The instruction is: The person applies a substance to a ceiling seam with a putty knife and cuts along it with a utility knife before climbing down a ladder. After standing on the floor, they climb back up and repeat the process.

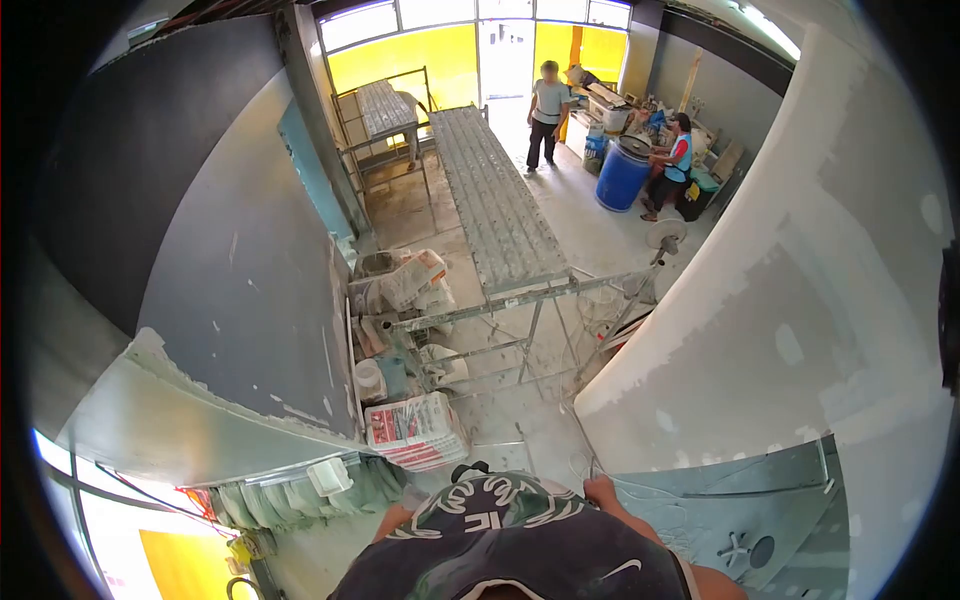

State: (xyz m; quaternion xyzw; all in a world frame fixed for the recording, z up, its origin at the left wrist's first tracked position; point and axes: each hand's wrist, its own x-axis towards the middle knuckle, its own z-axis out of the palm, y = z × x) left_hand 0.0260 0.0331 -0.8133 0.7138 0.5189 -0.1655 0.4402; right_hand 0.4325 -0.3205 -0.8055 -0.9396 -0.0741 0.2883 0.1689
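Below me, the dark patterned shirt (500, 545) on my torso fills the bottom of the head view. My right hand (600, 488) shows beside its right edge, fingers curled in, near thin cables on the floor; what it holds, if anything, is too small to make out. At the shirt's left edge, part of my left hand or forearm (392, 520) shows, near a pale blurred shape; its fingers are hidden. A stack of printed bags (415, 430) lies in front of my left side.
A scaffold with a long metal plank (495, 195) stands ahead. Curved walls rise left (240, 260) and right (740, 330). Buckets and bags lie along the left wall. One person (549, 105) stands ahead; another (675, 165) is by a blue barrel (623, 178). A fan (665, 235) stands right.
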